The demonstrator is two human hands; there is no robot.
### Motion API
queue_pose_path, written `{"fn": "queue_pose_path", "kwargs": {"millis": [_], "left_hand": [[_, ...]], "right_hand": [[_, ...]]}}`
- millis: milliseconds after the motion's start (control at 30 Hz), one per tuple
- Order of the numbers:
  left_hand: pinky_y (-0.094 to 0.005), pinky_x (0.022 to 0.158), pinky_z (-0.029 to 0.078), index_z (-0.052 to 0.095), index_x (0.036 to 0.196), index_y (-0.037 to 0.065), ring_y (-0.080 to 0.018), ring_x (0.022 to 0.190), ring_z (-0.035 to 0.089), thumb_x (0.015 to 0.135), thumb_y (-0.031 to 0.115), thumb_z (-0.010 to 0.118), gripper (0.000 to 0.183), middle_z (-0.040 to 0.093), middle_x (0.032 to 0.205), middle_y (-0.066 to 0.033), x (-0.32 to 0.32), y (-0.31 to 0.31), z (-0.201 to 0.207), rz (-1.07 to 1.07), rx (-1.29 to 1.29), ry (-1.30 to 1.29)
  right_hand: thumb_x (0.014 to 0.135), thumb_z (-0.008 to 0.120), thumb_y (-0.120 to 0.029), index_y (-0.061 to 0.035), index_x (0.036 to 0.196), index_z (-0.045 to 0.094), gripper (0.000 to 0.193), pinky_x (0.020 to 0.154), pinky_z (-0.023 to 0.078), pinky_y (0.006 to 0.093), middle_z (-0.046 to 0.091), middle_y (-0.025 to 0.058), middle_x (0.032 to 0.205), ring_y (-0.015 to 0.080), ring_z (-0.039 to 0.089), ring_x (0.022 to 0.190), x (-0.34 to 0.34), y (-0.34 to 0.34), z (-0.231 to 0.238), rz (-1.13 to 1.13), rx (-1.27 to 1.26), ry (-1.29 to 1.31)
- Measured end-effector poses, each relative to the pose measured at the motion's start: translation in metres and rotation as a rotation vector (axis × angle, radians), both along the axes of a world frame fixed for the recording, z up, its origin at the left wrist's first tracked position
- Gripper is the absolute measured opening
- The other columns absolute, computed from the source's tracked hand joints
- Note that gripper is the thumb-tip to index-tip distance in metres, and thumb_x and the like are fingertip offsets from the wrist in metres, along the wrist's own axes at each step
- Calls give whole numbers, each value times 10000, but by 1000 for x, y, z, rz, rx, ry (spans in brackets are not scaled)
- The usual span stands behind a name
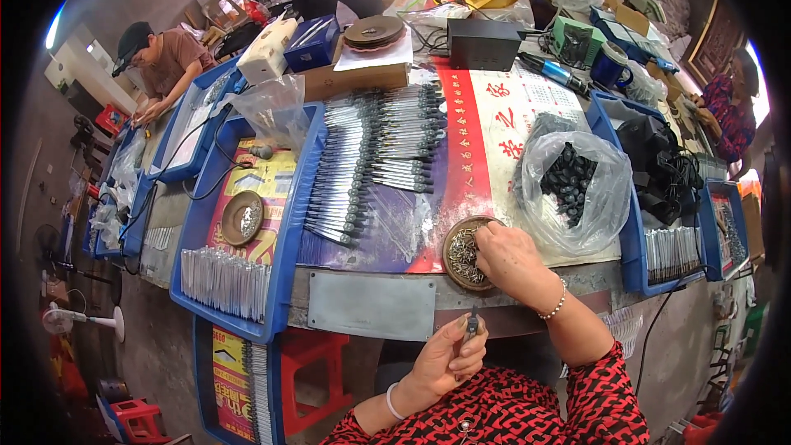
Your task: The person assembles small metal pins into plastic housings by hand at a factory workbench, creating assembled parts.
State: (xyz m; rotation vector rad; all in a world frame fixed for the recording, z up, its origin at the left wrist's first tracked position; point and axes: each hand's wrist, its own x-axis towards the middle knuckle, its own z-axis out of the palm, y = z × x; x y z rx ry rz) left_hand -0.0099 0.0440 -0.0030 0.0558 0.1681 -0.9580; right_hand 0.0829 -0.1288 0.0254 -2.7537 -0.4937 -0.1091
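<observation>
My left hand (pixel 443 358) is closed, pinching a small dark part (pixel 472 325) upright in front of my body, just below the table edge. My right hand (pixel 515 262) has its fingertips down in a round brown bowl (pixel 470 285) of small metal pins (pixel 463 249). Its fingers are drawn together, and whatever they grip is hidden. To the right of the bowl lies an open clear plastic bag (pixel 606 218) of small black parts (pixel 568 185). Beyond the bowl, rows of slim metal rods with dark ends (pixel 342 166) lie on the table.
On the left, a blue tray (pixel 284 276) holds upright silver rods (pixel 224 280) and a small dish (pixel 243 218). Another blue tray (pixel 659 287) with black items stands right. A grey plate (pixel 371 305) is at the table's front edge. A black box (pixel 484 44) sits at the back. Other people work nearby.
</observation>
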Motion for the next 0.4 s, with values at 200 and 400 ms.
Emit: {"fn": "queue_pose_path", "kwargs": {"millis": [200,400], "left_hand": [[-193,413,243,500,993,44,-38,413,294,976,299,425,267,386,629,20,-2,1,-3,2,-25,15],[-195,418,247,512,1020,47,-38,416,299,970,313,435,282,390,631,20,-3,2,-4,-3,-20,38]], "right_hand": [[760,573,-114,4,766,508,135,653,453,442,568,183,798,377,575,734,0,-1,3,-47,42,63],[752,617,-137,-10,856,544,180,667,459,439,602,199,855,389,584,744,3,-10,-1,-113,256,83]]}}
